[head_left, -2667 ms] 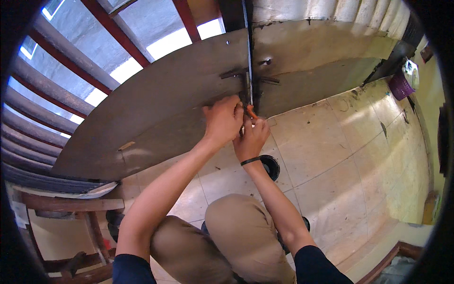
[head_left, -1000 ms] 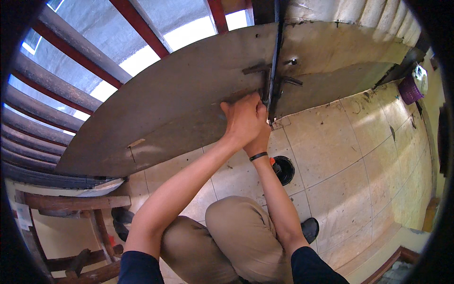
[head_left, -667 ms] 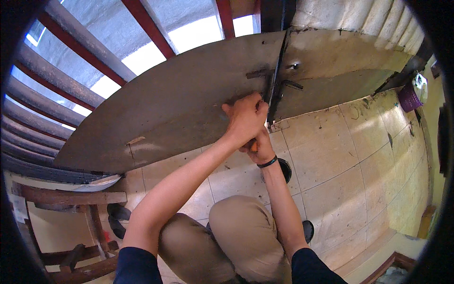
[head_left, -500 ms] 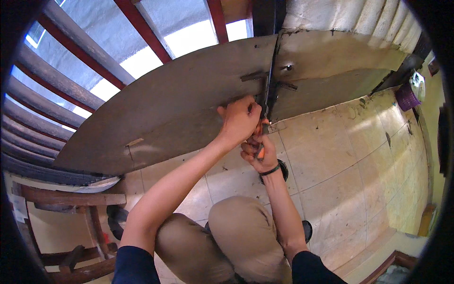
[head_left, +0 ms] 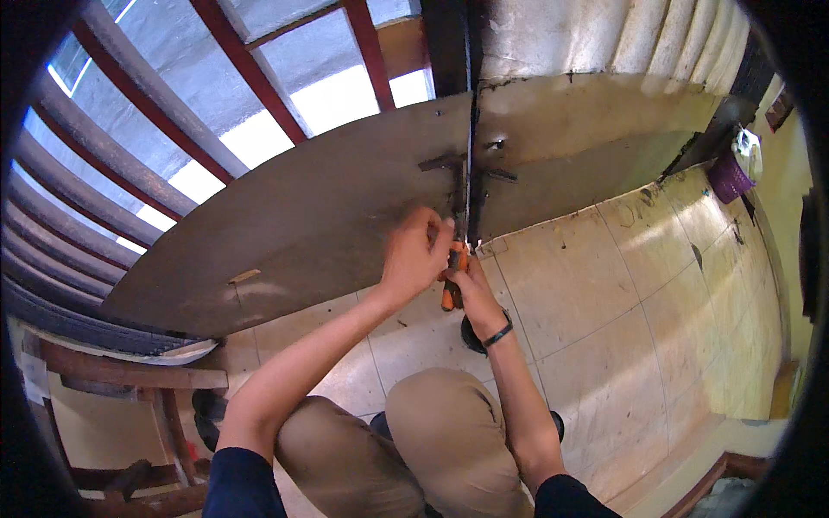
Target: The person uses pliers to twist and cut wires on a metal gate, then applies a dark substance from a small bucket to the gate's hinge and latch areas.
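Observation:
My right hand point(head_left: 476, 292) is closed round orange-and-black-handled pliers point(head_left: 447, 296), low by the dark vertical seam between two panels. Their jaws are hard to make out. Just to the left, my left hand point(head_left: 417, 256) is closed in a pinch, its fingertips by the seam right above the pliers. What those fingers hold, if anything, is too small to tell. Behind it stands the large grey-brown left panel point(head_left: 311, 207), and beyond the seam the right panel point(head_left: 570, 164). A dark T-shaped metal piece point(head_left: 442, 162) sits on the left panel above my hands.
Tiled floor point(head_left: 596, 293) spreads below and right of the panels. A dark round object point(head_left: 472, 335) lies beneath my right wrist. Red-brown bars point(head_left: 250, 69) rise above the left panel. A purple basket point(head_left: 730, 181) stands far right, a wooden frame point(head_left: 138, 380) lower left.
The view has shifted, so the panels sit further left and lower. My right hand has turned the pliers, showing more of their handles. My left hand stays by the seam.

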The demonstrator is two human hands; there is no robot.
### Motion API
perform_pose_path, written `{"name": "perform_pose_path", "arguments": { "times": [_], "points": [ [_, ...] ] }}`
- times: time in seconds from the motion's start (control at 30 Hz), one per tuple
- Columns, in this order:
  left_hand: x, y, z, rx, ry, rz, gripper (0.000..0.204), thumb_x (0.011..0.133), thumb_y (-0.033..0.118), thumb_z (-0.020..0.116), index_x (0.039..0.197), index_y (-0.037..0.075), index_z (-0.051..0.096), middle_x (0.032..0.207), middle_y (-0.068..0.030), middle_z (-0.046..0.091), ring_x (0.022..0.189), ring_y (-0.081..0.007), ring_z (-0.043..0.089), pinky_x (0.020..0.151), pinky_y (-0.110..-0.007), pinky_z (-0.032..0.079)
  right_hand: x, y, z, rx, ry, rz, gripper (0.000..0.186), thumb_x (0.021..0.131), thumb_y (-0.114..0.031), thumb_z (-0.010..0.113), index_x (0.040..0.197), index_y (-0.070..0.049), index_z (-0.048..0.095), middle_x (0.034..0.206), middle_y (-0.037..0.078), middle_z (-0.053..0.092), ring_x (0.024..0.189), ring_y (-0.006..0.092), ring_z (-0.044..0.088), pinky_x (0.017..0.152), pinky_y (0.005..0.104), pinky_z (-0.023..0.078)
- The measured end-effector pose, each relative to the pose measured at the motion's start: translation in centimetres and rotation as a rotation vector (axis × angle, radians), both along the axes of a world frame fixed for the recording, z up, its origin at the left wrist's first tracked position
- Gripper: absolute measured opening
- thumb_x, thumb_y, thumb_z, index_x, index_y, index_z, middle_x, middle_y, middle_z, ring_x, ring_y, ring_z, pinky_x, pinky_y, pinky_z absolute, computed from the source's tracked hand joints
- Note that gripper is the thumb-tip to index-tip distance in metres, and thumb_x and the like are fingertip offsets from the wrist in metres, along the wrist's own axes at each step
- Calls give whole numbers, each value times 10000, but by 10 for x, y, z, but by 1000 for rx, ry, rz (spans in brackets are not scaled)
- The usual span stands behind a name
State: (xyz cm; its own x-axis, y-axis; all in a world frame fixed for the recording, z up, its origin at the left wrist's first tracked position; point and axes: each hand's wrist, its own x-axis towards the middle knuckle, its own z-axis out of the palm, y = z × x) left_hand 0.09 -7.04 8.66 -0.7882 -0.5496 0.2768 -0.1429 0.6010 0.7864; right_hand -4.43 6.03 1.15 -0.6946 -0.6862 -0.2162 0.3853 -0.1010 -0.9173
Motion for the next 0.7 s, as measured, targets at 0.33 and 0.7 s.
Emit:
{"name": "perform_pose_path", "arguments": {
  "times": [0.33, 0.7],
  "points": [
    [31, -2, -1, 276, -394, -119, 527, 977, 456, 617, 1098, -56, 600, 722, -152, 698, 440, -242, 646, 490, -374, 527, 4, -10, 19, 130, 37, 178, 345, 900, -60, 685, 1184, -12, 496, 848, 6, 596, 687, 70, 536, 580, 250, 429],
    [11, -40, -5, -169, -270, -37, 440, 947, 478, 632, 1065, 65, 729, 907, -182, 741, 841, -362, 722, 770, -494, 561, -6, -66, -17, 63, 293, -60, 305, 911, -100, 694, 1119, -27, 484, 812, 18, 596, 622, 107, 558, 512, 261, 446]
  ]
}}
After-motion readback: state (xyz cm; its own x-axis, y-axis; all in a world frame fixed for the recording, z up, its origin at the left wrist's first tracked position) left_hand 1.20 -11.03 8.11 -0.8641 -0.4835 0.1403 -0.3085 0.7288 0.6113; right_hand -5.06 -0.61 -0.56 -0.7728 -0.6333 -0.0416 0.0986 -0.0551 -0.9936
